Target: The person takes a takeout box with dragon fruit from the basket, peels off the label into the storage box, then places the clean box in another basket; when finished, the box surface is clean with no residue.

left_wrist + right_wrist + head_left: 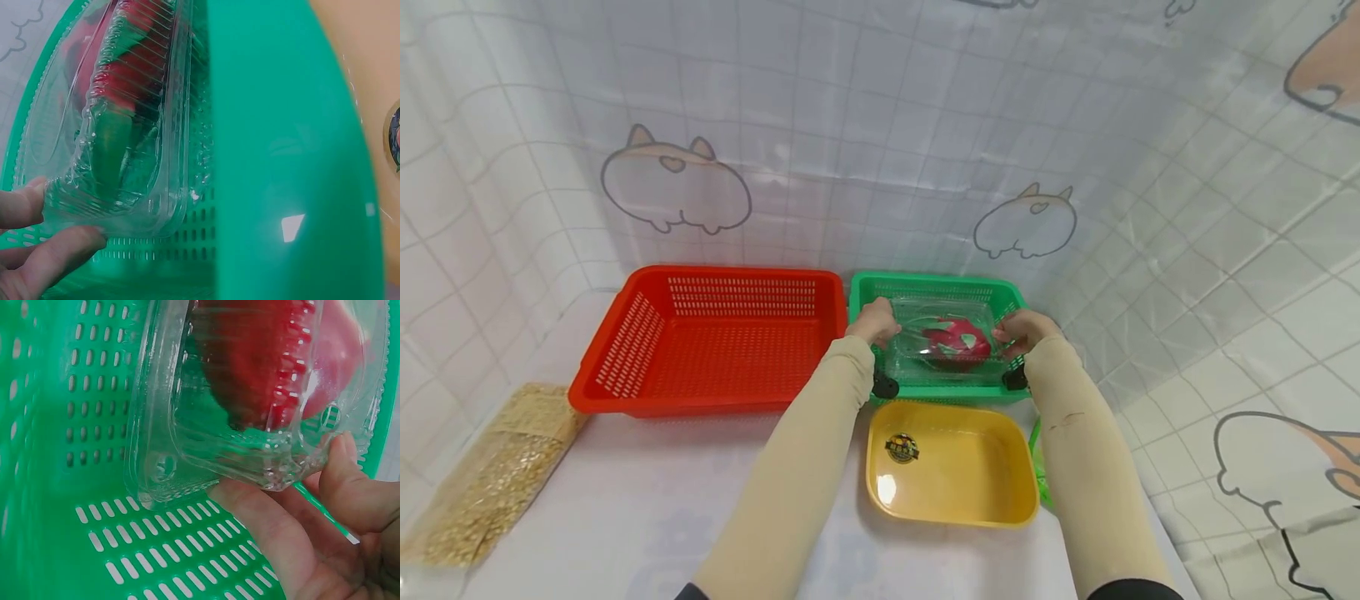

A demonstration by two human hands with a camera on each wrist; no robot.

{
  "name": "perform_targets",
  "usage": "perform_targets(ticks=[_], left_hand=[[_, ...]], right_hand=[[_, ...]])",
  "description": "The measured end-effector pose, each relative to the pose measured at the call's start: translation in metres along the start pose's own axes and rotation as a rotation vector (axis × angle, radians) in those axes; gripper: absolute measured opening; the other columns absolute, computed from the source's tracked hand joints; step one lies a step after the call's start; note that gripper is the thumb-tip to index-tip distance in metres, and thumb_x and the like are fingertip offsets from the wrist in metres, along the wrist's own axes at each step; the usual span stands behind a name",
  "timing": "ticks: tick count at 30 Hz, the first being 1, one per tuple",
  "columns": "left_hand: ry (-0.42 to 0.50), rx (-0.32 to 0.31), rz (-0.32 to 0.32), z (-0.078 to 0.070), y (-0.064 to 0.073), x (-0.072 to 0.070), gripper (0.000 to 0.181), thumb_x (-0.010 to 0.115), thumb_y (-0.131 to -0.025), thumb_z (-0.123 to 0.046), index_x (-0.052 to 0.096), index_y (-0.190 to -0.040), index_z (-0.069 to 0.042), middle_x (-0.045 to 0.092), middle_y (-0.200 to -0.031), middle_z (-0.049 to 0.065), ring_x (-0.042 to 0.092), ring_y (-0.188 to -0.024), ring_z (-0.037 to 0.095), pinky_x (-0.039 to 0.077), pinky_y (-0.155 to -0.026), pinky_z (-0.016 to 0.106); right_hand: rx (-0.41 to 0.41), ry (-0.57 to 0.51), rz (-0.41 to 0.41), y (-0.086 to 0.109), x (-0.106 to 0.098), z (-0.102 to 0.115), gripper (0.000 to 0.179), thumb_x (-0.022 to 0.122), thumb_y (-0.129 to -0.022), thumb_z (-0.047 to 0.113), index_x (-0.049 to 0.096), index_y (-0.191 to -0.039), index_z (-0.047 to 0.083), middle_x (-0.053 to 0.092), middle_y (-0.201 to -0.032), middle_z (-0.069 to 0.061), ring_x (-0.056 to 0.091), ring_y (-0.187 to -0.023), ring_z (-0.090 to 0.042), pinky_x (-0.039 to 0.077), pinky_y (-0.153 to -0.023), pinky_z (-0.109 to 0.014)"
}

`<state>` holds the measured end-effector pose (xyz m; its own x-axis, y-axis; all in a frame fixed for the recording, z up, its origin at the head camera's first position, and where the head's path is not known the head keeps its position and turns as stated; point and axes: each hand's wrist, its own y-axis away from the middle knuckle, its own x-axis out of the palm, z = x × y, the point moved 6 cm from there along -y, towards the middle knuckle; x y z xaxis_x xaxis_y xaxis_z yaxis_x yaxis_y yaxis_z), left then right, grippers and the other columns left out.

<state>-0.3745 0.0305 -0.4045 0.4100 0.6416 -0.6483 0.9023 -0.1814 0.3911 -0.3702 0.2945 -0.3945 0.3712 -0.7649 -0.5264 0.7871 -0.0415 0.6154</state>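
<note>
A clear plastic clamshell box [917, 343] with a red and green dragon fruit [964, 340] inside is in the green basket [940, 392]. My left hand [877, 322] pinches the box's left end; in the left wrist view its thumb [65, 250] and a finger hold the corner. At the opposite end my right hand [1028, 327] pinches the box between thumb and fingers, as the right wrist view shows. That view also has the slotted green floor beside the box. Part of the fruit is hidden behind ridged plastic.
Left of the green basket stands a larger red basket [737, 354]. A yellow tray [955, 467] with a round label sits in front. Behind my right forearm a bright green item [1040, 467] partly shows. A bag of pale grains [505, 475] lies far left. Patterned curtains surround the table.
</note>
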Motion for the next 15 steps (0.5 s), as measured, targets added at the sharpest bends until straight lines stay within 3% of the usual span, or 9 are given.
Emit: perform_targets(ticks=[4,10,15], left_hand=[[-0.01,-0.01,-0.002,-0.0003,-0.0018,0.0014,0.053,0.053,-0.104,-0.017,0.033,-0.15,0.0,0.044,-0.149,0.02,0.07,-0.086,0.028,0.054,-0.088,0.037],[-0.008,-0.032,-0.009,0.0005,-0.0066,0.0027,0.055,0.053,-0.104,-0.017,0.031,-0.152,0.0,0.041,-0.151,0.019,0.07,-0.088,0.029,0.056,-0.085,0.036],[0.015,-0.018,0.007,0.0018,-0.0066,0.003,0.059,0.052,-0.104,-0.016,0.026,-0.155,-0.001,0.034,-0.156,0.018,0.07,-0.091,0.029,0.056,-0.086,0.036]], right_hand=[[0.012,-0.007,0.007,-0.0025,-0.0007,-0.0017,0.061,0.043,-0.106,0.018,0.016,-0.158,-0.001,0.016,-0.163,-0.024,0.059,-0.106,-0.032,0.042,-0.109,-0.041],[0.001,0.038,0.018,-0.0034,-0.0008,-0.0019,0.061,0.042,-0.107,0.021,0.016,-0.157,-0.004,0.02,-0.161,-0.026,0.055,-0.124,-0.037,0.039,-0.112,-0.044],[0.006,0.052,0.014,0.0013,-0.0008,-0.0027,0.062,0.042,-0.107,0.024,0.016,-0.157,-0.003,0.021,-0.162,-0.025,0.054,-0.127,-0.037,0.036,-0.114,-0.048]])
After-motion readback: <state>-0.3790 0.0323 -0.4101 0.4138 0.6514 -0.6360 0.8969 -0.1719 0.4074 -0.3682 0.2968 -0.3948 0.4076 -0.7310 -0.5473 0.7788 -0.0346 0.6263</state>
